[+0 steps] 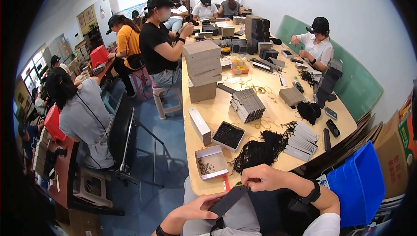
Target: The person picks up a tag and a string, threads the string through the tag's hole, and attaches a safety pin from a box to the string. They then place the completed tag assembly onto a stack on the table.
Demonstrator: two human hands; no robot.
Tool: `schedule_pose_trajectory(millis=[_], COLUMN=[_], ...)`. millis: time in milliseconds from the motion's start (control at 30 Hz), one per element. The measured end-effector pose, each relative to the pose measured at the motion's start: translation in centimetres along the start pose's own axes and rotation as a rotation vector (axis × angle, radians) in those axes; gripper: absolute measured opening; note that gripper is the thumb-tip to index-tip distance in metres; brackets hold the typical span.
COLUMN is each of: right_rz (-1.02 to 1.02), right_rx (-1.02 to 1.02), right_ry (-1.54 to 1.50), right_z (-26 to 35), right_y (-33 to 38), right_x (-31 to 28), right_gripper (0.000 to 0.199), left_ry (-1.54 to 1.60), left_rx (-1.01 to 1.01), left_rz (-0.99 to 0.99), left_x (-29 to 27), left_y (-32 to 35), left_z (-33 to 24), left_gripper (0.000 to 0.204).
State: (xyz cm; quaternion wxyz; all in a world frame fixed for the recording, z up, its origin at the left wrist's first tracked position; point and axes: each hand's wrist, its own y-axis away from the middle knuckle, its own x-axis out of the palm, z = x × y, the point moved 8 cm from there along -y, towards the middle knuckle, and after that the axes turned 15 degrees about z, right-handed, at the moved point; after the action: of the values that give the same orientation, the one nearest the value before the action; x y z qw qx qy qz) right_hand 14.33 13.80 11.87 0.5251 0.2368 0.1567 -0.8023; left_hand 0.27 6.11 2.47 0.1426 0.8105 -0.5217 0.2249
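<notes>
Over my lap, my left hand [197,207] grips a long, flat dark grey piece [228,202], thumb on top and fingers behind it. Black cord hangs at its near end. My right hand [264,177] is closed in a pinch at the far end, where a thin yellow strand [238,185] shows; what the fingertips hold is too small to make out. Just beyond my hands are a heap of black cords [260,152], a white box of small brown pieces [212,163] and a box of small black bits [229,135].
Flat grey strips [302,141], a bundled grey stack [247,105] and tall grey box stacks [202,68] stand on the wooden table [191,147]. A blue bin [356,184] sits at my right. Several people work around the tables; a black chair [124,131] stands left.
</notes>
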Motion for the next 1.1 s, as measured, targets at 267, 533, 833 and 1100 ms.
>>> schedule_pose_trajectory(millis=[267, 533, 833, 1100], right_rz=[0.207, 0.116, 0.036, -0.300], right_rx=[0.016, 0.064, 0.107, 0.392], right_ry=[-0.587, -0.170, -0.332, -0.287], right_z=[-3.0, -2.1, -3.0, -8.5], right_y=[0.2, -0.5, -0.3, 0.9], right_x=[3.2, 2.2, 2.4, -3.8], right_gripper=[0.011, 0.007, 0.007, 0.008], left_ry=[0.112, -0.006, -0.064, 0.157], left_rx=[-0.100, -0.139, -0.157, 0.127], left_rz=[0.074, 0.029, 0.083, 0.008], left_x=[1.0, 0.3, -0.2, -1.1], left_y=[0.3, 0.4, 0.7, 0.2], left_z=[0.6, -1.0, -0.3, -0.7], left_gripper=[0.082, 0.085, 0.095, 0.100])
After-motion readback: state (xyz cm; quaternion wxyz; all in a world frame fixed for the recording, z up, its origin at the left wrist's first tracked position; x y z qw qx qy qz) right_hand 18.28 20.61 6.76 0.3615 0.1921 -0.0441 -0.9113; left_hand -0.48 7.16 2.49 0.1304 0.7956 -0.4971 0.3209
